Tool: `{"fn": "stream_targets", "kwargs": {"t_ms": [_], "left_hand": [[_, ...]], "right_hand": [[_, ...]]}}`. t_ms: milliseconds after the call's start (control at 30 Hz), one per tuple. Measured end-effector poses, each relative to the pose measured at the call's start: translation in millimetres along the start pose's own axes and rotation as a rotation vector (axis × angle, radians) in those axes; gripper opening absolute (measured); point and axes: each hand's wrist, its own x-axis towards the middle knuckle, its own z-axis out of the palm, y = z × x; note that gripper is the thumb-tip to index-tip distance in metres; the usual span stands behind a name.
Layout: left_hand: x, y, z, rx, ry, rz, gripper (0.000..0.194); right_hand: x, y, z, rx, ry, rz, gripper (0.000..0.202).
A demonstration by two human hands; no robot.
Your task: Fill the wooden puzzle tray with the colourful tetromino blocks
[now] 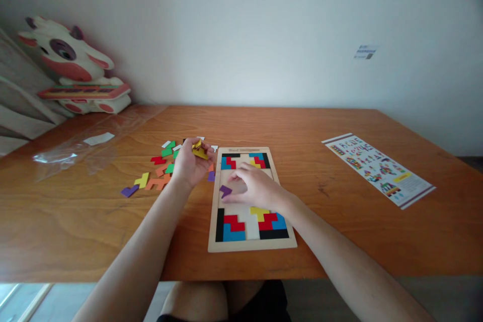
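Observation:
My left hand [190, 163] is closed around yellow puzzle pieces [199, 150], palm turned up, just left of the wooden puzzle board [283, 247]. Over the middle of that board, my right hand [254, 186] has a purple puzzle piece [225, 190] between thumb and fingers. Whether this piece touches the board I cannot tell. Red, blue, black and yellow pieces lie at the board's far end and near end, including a red piece [234, 222] at the near left. The pale middle of the board is partly behind my right hand.
Loose coloured pieces lie left of the board, among them a yellow piece [142, 180] and a purple one [130, 191]. A clear plastic bag [75, 148] and a cow toy keyboard [85, 91] are at the left. A printed sheet [377, 168] lies at the right.

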Motion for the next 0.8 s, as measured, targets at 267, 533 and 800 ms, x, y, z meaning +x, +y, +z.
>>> {"fn": "stream_targets", "kwargs": {"t_ms": [267, 533, 800], "left_hand": [[1.5, 0.0, -3.5, -0.084, -0.036, -0.066, 0.019], [1.3, -2.2, -2.9, -0.058, -0.041, -0.124, 0.025], [-0.7, -2.0, -3.5, -0.083, -0.101, -0.179, 0.018]], "right_hand": [[-0.9, 1.7, 3.2, 0.051, -0.052, 0.049, 0.028], [0.1, -0.8, 11.5, 0.023, 0.024, 0.050, 0.018], [1.3, 4.9, 5.7, 0.058, -0.013, 0.109, 0.023]]}}
